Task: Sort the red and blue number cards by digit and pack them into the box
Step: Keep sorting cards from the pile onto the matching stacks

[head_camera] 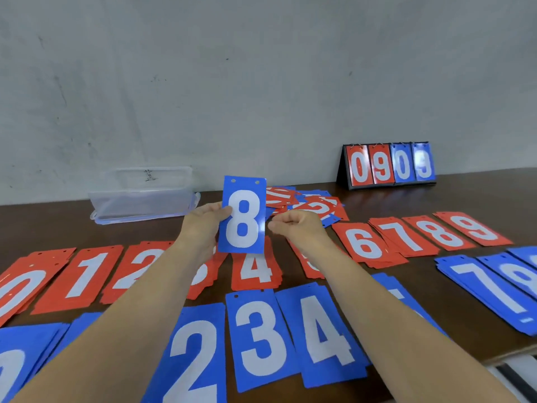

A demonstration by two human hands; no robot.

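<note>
Holding a blue 8 card [242,216] upright over the bench [377,200], the person's left hand [203,221] pinched its left edge, thumb on the front & fingers behind. The right hand [293,225] sat just beside the card's right edge w/ fingers curled in. Couldn't tell if the tips actually touched the card or gripped anything. The card faced the person, two punched holes at the top, lifted above the piles below.

A clear plastic box [142,196] stood at the back left of the bench, near the wall [261,82], apart from both hands. Just behind the held card, approx. mid-bench, lay a loose heap [308,203] of mixed red & blue cards, overlapping every which way.

Red piles ran L to R in a row: red 0 pile [20,286], red 1 pile [84,274], red 2 pile [139,266], then one mostly hidden under the left arm. Next came the red 4 pile [255,269] right below the held card, then another hidden by the right arm. Beyond that, the red 6 pile [363,242], red 7 pile [406,237], red 8 pile [441,232] & red 9 pile [476,228] fanned off to the right.

Nearer the person ran a blue row. The blue 2 pile [194,359], blue 3 pile [261,338] & blue 4 pile [325,335] lay side by side, edges overlapping. The blue 7 pile [488,289] lay by the right edge.

A small flip scoreboard [389,165] stood at the back right by the wall, showing red 0, red 9, blue 0, blue 9.
</note>
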